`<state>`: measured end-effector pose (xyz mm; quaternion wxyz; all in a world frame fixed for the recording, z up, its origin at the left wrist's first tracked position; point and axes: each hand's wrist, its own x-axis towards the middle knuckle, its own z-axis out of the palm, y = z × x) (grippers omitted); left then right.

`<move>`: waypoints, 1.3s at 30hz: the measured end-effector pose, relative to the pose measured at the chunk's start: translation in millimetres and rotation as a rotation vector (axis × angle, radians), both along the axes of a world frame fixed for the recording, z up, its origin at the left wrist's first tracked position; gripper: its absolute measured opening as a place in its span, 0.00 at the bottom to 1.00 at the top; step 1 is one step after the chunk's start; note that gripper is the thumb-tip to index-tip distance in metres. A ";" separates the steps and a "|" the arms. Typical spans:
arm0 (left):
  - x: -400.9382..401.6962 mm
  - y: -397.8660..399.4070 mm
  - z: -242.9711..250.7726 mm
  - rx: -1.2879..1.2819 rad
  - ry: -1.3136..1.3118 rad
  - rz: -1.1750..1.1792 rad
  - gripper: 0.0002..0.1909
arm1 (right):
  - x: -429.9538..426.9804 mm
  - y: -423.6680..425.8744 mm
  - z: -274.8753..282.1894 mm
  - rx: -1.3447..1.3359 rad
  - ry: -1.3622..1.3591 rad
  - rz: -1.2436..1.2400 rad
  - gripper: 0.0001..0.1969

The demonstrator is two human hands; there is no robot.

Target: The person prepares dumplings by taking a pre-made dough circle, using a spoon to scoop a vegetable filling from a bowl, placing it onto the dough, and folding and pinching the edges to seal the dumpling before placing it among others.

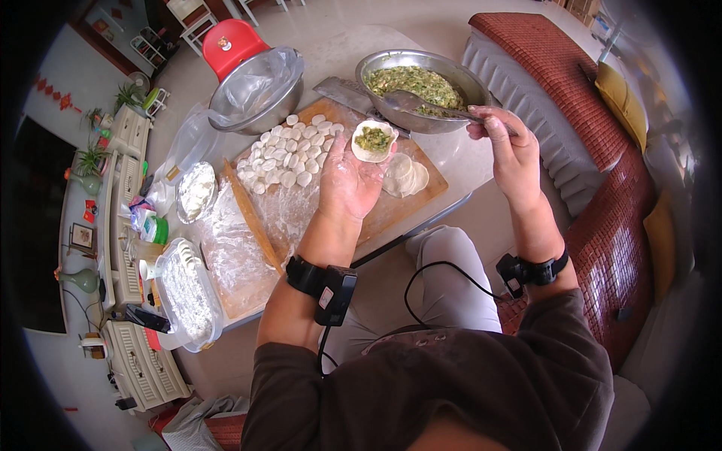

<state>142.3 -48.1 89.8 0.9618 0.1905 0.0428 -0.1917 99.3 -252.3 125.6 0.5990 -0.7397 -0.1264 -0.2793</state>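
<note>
On the fingers of my left hand [352, 183] rests a round dough wrapper [361, 156] with green filling [372, 138] heaped in its middle. My right hand [514, 149] grips the handle of a metal spoon [437, 106]. The spoon's bowl lies over the green chopped filling [414, 84] in a steel bowl [479, 93]. Just right of my left hand, a stack of rolled wrappers [405, 176] sits on the wooden board [431, 172]. Many small dough pieces [290, 149] are spread on the board to the left of that hand.
A wooden rolling pin [251, 214] lies on the floured board. A cleaver [344, 94] lies between the filling bowl and a steel basin [256, 93] lined with plastic. Left are a bowl of flour [196, 191] and a plastic tub of flour [189, 296]. A red chair [231, 45] stands behind.
</note>
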 end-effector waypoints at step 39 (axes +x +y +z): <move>-59.3 15.7 15.0 0.304 -0.106 -0.069 0.15 | -24.3 53.4 1.7 -0.904 -0.561 0.141 0.13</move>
